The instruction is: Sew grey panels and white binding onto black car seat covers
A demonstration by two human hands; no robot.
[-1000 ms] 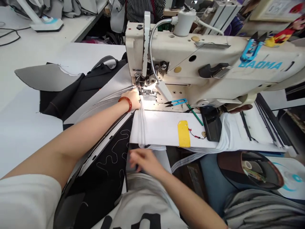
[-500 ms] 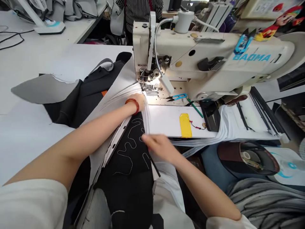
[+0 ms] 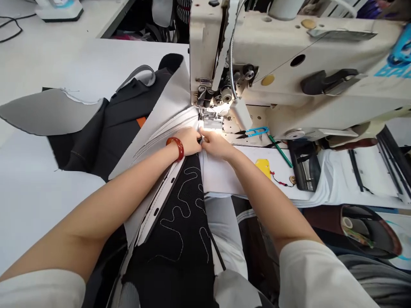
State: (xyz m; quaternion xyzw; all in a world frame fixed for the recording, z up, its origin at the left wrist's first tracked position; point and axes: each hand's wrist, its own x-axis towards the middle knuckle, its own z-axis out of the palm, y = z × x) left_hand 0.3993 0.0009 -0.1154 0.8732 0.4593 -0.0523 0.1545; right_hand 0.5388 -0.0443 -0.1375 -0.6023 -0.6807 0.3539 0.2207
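Just in front of the sewing machine's needle area, my left hand (image 3: 189, 141), with a red bracelet (image 3: 175, 149) at the wrist, grips layered fabric. My right hand (image 3: 214, 143) pinches the fabric's edge close beside it, the fingertips almost touching. Black fabric (image 3: 173, 214) with wavy pale stitching hangs from my hands toward my lap. A white strip (image 3: 160, 199) with dark slots runs along its left side. Light grey fabric (image 3: 154, 124) spreads to the left of the needle. The presser foot (image 3: 201, 114) sits just beyond my fingers.
The sewing machine (image 3: 276, 51) fills the upper right. Blue thread snips (image 3: 255, 131), a green pen (image 3: 279, 150), a yellow tag (image 3: 263, 167) and a black tray (image 3: 305, 167) lie right of my hands. Dark fabric (image 3: 125, 124) covers the table's left side. A brown container (image 3: 327, 226) stands lower right.
My right hand has moved up and forward from the black fabric's edge to beside my left hand. The view has shifted closer to the machine.
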